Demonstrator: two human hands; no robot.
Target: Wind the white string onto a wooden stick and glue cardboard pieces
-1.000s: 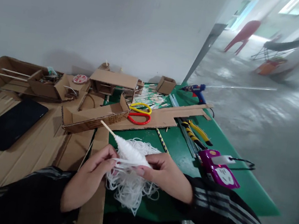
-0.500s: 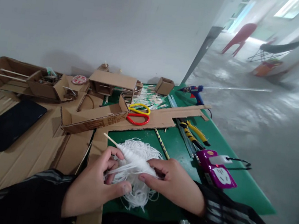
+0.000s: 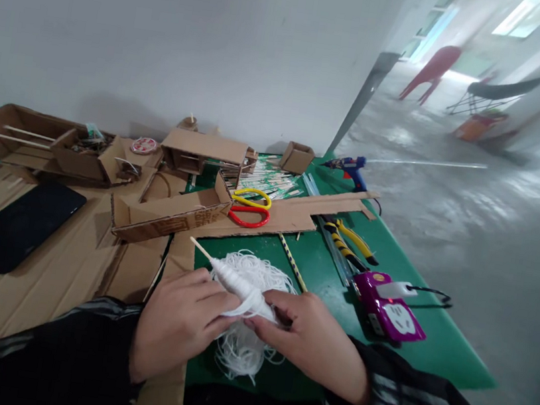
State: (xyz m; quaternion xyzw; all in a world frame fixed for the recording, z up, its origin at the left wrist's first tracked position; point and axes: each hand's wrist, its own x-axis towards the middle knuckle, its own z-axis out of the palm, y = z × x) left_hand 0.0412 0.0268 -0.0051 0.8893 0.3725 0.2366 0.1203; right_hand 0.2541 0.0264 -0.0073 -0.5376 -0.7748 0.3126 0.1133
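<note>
A thin wooden stick (image 3: 200, 248) wrapped thickly in white string (image 3: 237, 284) points up and to the left in front of me. My right hand (image 3: 318, 343) grips its lower right end between thumb and fingers. At the near side of the winding, my left hand (image 3: 185, 325) is closed with strands of the string pinched between thumb and forefinger. Under both hands lies a loose tangled heap of the same white string (image 3: 239, 358) on the green tabletop. The lower end of the stick is hidden by my right hand.
Red-and-yellow-handled scissors (image 3: 249, 217) lie beyond the string, beside an open cardboard tray (image 3: 169, 220). To the right are pliers (image 3: 352, 241), a purple power strip (image 3: 389, 306) and a blue glue gun (image 3: 352, 167). A black tablet (image 3: 16, 224) rests on cardboard at left.
My left hand has swung in to the right and turned over, its fingers closing from spread to pinched on the string. My right hand stays on the wound stick.
</note>
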